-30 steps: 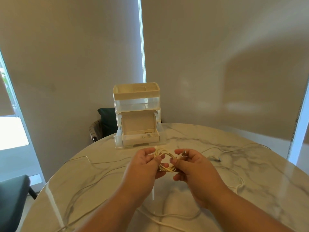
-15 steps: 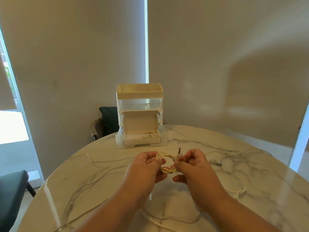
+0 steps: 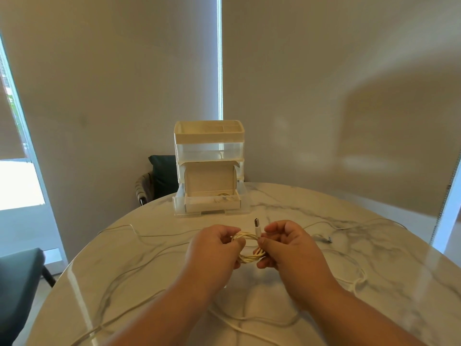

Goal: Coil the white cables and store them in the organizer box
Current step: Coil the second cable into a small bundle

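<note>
Two hands: the left hand (image 3: pixel 214 248) and right hand (image 3: pixel 287 245) meet above the middle of the tabletop (image 3: pixel 149 250), each with fingers curled round one side of the coil.
Coil: a small white bundle (image 3: pixel 249 257) held clear of the marble, gripped on both sides so the loops cannot spring apart.
Plug end: it sticks up (image 3: pixel 257 224) beside the right thumb, probably the last bit to tuck in.
Organizer box: it stands (image 3: pixel 209 136) at the far edge, with its bottom drawer (image 3: pixel 212 206) pulled out towards the person, ready for the coil.
Loose cables: they sprawl (image 3: pixel 159 236) toward the left and right edges, not yet coiled.
</note>
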`<state>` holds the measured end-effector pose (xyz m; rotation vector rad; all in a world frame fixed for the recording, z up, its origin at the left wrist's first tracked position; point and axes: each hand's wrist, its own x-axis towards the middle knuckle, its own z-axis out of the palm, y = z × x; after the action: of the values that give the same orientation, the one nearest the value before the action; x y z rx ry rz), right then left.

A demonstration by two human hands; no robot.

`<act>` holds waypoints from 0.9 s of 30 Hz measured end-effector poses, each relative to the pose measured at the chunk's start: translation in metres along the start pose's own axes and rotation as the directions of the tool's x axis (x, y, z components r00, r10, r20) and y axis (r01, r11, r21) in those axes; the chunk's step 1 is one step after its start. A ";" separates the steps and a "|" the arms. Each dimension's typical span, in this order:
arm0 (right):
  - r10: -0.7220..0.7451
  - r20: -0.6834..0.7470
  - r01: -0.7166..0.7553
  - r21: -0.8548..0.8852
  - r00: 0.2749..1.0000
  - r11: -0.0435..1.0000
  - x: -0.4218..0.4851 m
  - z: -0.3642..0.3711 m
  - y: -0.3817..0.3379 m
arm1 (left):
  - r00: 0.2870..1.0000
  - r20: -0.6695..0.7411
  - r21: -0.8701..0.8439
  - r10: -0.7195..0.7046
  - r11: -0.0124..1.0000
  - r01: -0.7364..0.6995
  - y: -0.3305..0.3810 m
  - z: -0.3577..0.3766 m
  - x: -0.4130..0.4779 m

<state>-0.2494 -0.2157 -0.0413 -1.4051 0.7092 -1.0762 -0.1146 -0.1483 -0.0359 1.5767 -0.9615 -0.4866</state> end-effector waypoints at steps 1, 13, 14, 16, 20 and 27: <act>0.002 0.000 -0.002 -0.003 1.000 1.000 0.000 0.000 0.000 | 1.000 -0.008 -0.009 0.002 1.000 -0.003 0.000 -0.001 0.000; -0.070 0.067 0.079 -0.145 0.995 0.986 -0.009 -0.001 -0.006 | 0.997 -0.077 -0.104 -0.023 0.994 0.015 -0.002 0.001 0.003; -0.069 0.094 0.085 -0.187 0.993 0.979 -0.011 -0.001 -0.007 | 0.997 -0.080 -0.111 -0.024 0.994 0.015 -0.002 0.000 0.003; -0.068 0.122 0.099 -0.269 0.990 0.958 -0.012 0.002 -0.008 | 0.997 -0.073 -0.147 -0.036 0.989 0.025 -0.002 -0.001 0.003; -0.098 0.097 0.132 -0.451 0.990 0.883 -0.009 0.004 -0.006 | 0.995 -0.030 -0.257 -0.096 0.963 0.085 0.000 -0.001 0.001; -0.094 0.102 0.128 -0.411 0.990 0.902 -0.009 0.007 -0.005 | 0.989 -0.020 -0.264 -0.148 0.955 0.137 -0.001 -0.002 0.005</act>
<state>-0.2480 -0.2037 -0.0375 -1.8649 0.8424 -0.9835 -0.1104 -0.1508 -0.0355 1.4144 -0.7232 -0.6543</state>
